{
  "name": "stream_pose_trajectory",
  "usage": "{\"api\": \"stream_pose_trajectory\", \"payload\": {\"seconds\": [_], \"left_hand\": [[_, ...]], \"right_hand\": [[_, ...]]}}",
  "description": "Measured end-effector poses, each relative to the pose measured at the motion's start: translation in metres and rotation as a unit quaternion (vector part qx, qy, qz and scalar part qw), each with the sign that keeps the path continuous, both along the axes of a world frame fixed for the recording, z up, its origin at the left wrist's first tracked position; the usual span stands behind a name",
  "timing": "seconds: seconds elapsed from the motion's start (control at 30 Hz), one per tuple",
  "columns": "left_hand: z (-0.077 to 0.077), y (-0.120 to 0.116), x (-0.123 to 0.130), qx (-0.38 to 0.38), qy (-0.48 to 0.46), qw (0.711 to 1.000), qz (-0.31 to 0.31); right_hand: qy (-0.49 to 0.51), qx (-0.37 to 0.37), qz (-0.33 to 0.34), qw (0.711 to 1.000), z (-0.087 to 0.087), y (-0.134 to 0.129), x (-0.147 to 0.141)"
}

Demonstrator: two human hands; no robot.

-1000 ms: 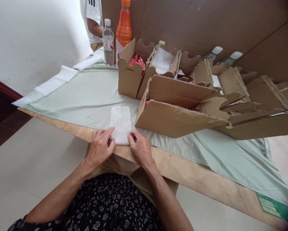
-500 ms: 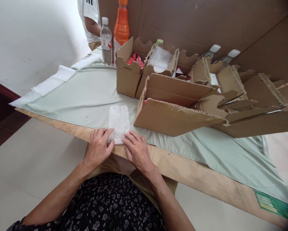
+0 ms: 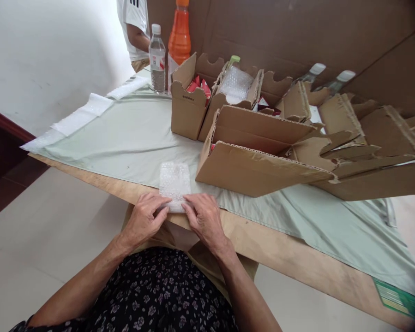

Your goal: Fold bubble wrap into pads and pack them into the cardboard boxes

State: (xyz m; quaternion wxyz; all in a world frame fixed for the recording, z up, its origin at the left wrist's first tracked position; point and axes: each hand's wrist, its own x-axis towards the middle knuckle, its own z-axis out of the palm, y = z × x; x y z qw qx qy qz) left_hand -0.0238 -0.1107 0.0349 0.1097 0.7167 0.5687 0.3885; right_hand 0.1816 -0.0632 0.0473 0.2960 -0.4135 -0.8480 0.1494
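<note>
A small white piece of bubble wrap (image 3: 175, 179) lies at the table's front edge, right before me. Its near end is turned over into a thicker band. My left hand (image 3: 147, 216) pinches the left part of that band between thumb and fingers. At the right part, my right hand (image 3: 206, 218) is closed in the same way, its thumb on the near side. The far part of the wrap lies flat on the pale green cloth (image 3: 131, 143).
Cardboard boxes (image 3: 262, 168) with small packets stand just right of the wrap. A clear bottle (image 3: 157, 64) and an orange bottle (image 3: 179, 39) stand behind. More bubble wrap sheets (image 3: 86, 113) lie along the left edge. A person (image 3: 136, 34) stands beyond the far end.
The near end of the bubble wrap has been turned over, and the flat part is shorter. My fingers, earlier resting flatter on its sides, have closed on the band.
</note>
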Motion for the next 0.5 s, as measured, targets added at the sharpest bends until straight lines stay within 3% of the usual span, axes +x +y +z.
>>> {"api": "stream_pose_trajectory", "payload": {"seconds": [0.13,0.23,0.33,0.5], "left_hand": [[0.002,0.006,0.0,-0.012,0.016,0.999,0.028],[0.0,0.008,0.002,0.002,0.037,0.999,0.034],[-0.004,0.008,0.003,0.014,0.057,0.997,0.04],[-0.002,0.001,0.002,0.037,0.054,0.997,0.046]], "right_hand": [[0.003,0.063,-0.047,0.997,0.0,-0.006,-0.001],[-0.022,0.083,-0.007,0.996,-0.003,-0.01,0.0],[-0.052,0.069,0.036,0.996,-0.01,-0.008,0.0],[-0.051,0.009,0.051,0.997,-0.01,-0.001,-0.001]]}}
